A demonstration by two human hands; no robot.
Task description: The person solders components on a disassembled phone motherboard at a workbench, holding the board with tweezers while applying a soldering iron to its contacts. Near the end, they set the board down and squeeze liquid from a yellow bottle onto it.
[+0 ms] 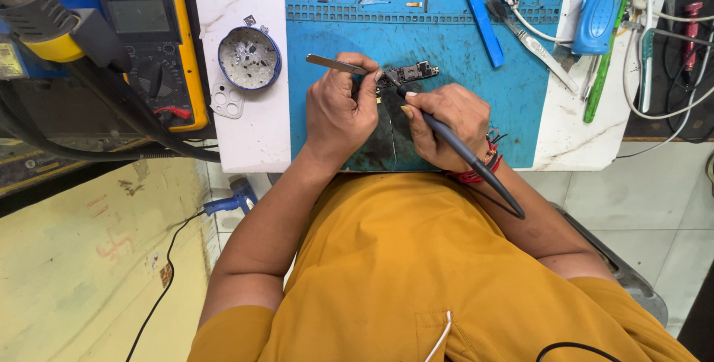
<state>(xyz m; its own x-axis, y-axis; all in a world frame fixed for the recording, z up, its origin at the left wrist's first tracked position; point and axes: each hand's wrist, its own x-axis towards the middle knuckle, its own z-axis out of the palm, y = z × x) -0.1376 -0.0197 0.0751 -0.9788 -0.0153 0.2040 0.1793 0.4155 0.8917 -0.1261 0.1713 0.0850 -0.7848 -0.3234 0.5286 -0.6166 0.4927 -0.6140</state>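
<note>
At upper left of the frame sits a yellow multimeter (152, 38) with a grey screen and a black dial; its markings are too small to tell. Right of it, a round blue-rimmed dish (249, 58) holds small parts. At centre, on the blue mat (476, 101), my left hand (338, 109) pinches metal tweezers (335, 64), tips near the small circuit board (409, 74). My right hand (446, 120) is closed around a black soldering iron (461, 150), tip touching the board. Risk, as I judge it: a tweezer slip would shift the board; a lingering tip could overheat its parts. At upper right lies a blue tool (601, 5).
</note>
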